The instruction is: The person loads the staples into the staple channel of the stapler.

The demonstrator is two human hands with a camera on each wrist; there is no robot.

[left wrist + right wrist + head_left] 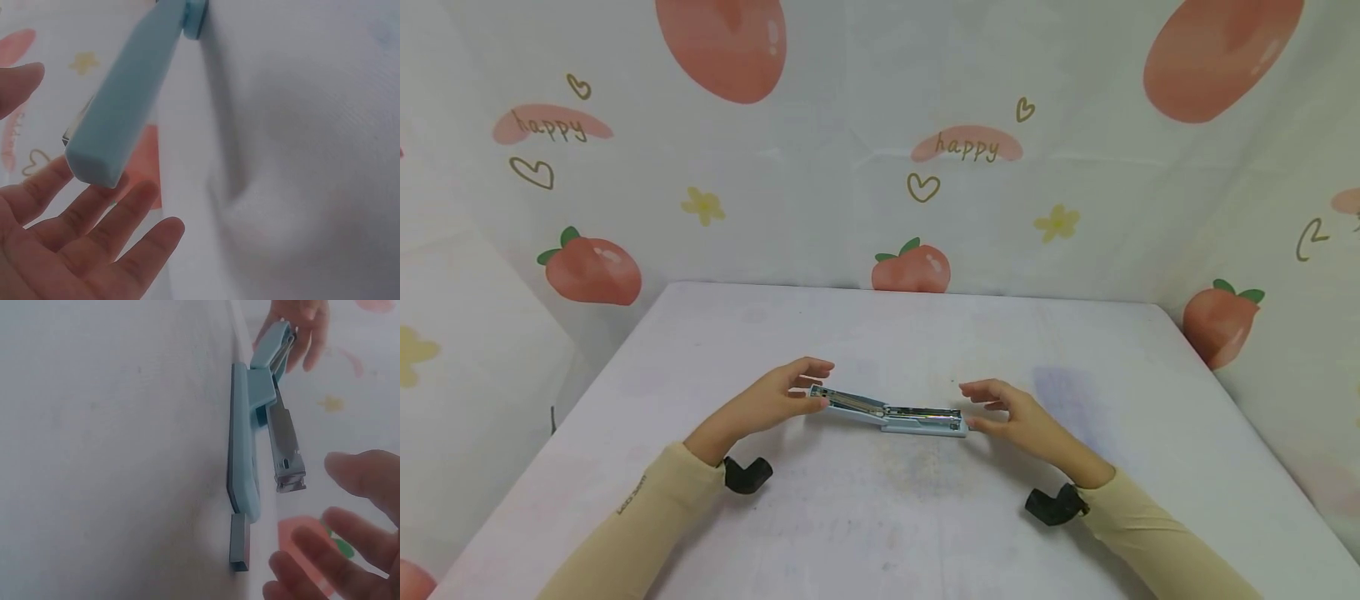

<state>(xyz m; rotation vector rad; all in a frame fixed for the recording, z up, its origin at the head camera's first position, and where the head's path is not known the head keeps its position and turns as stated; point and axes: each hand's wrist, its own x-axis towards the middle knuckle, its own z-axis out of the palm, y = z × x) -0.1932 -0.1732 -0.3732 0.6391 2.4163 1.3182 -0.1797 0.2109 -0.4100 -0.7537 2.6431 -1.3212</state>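
A light blue stapler (pixel 886 417) lies folded wide open on the white table. Its base (pixel 242 444) rests on the tabletop, while the top cover (pixel 122 106) slants up to the left, its end off the surface. Between them the metal magazine (pixel 285 440) angles above the base. My left hand (pixel 786 392) is around the raised end of the cover with fingers spread; whether a fingertip touches it, I cannot tell. Off the base's right end, my right hand (pixel 1011 417) hovers with thumb and fingers apart, holding nothing. A small grey strip of staples (pixel 239 542) lies by that end.
The table (pixel 880 525) has a white cover with faint stains and a bluish patch at right. Behind it hangs a white curtain (pixel 850 192) printed with peaches, hearts and flowers. A black wrist camera (pixel 748 475) sits on the left wrist, another (pixel 1054 505) on the right.
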